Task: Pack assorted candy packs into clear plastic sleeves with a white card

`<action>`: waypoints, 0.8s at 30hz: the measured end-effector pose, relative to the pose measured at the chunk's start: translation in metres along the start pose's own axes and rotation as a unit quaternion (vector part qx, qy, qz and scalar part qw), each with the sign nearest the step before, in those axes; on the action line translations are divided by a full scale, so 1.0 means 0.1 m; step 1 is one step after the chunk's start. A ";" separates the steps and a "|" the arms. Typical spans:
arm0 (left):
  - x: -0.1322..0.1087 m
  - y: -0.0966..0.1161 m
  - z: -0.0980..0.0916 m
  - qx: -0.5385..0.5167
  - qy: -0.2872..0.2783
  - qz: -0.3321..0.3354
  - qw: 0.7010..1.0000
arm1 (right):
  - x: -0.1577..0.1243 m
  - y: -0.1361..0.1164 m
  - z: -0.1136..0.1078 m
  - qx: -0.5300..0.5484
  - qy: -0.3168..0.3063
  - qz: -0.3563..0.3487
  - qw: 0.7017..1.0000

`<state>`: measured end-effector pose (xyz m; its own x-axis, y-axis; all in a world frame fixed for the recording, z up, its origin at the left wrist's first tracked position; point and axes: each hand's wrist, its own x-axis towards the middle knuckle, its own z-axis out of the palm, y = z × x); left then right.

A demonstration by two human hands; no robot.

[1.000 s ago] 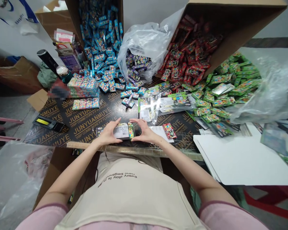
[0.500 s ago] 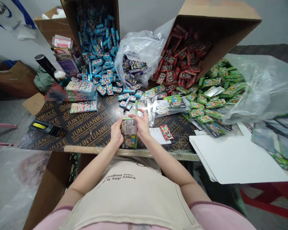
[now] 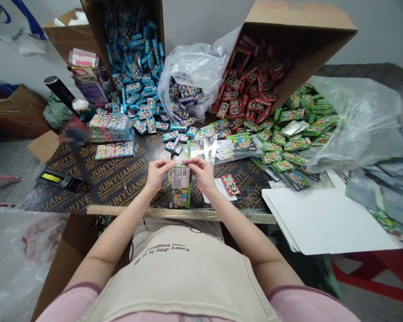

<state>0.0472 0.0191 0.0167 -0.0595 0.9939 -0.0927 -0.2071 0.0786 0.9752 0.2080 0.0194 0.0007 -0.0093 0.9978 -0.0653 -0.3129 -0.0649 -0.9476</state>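
Observation:
A flat printed packet (image 3: 180, 194) in black and green, with a pale window in its upper half, lies upright before me at the table's front edge. My left hand (image 3: 158, 173) pinches its top left corner between thumb and fingers. At the top right corner, my right hand (image 3: 202, 173) has its fingertips closed on the same edge. Just beyond the hands are small blue boxes (image 3: 173, 146) and a clear-wrapped stack of similar printed packets (image 3: 233, 147). A red packet (image 3: 230, 184) rests on white paper right of my right hand.
Tipped cartons spill blue boxes (image 3: 137, 85) and red packets (image 3: 248, 98) at the back. Between them sits a plastic bag (image 3: 201, 62) of purple packets. Green packets (image 3: 297, 143) and white sheets (image 3: 329, 219) lie right; stacked printed packets (image 3: 114, 151) and a tape-like black holder (image 3: 58, 180) left.
My left hand has moved up from the packet's left side to its top corner. My right hand has lowered slightly, its raised fingers now closed on the top edge.

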 end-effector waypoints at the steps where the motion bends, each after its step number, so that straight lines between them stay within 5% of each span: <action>1: 0.01 0.02 0.00 0.018 -0.003 0.011 1.000 | -0.01 0.00 -0.01 -0.029 0.002 -0.031 0.999; 4: 0.07 0.07 -0.02 0.040 -0.029 0.002 0.999 | -0.03 -0.01 -0.04 -0.068 0.016 -0.068 0.995; 11: 0.20 0.12 -0.01 0.096 -0.088 -0.018 0.991 | 0.05 -0.05 -0.11 -0.062 -0.009 -0.033 0.998; 20: 0.10 0.15 -0.07 0.294 -0.167 0.203 0.919 | -0.05 -0.09 -0.23 -0.196 -0.074 -0.098 0.973; 24: 0.07 0.15 -0.05 0.372 -0.199 0.272 0.865 | -0.04 -0.14 -0.58 -0.292 -0.117 -0.162 0.935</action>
<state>0.0386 0.0272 0.0298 0.4212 0.8358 0.3521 0.4403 -0.5279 0.7263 0.2672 0.0156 -0.0041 -0.2320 0.9373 0.2600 0.2373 0.3138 -0.9194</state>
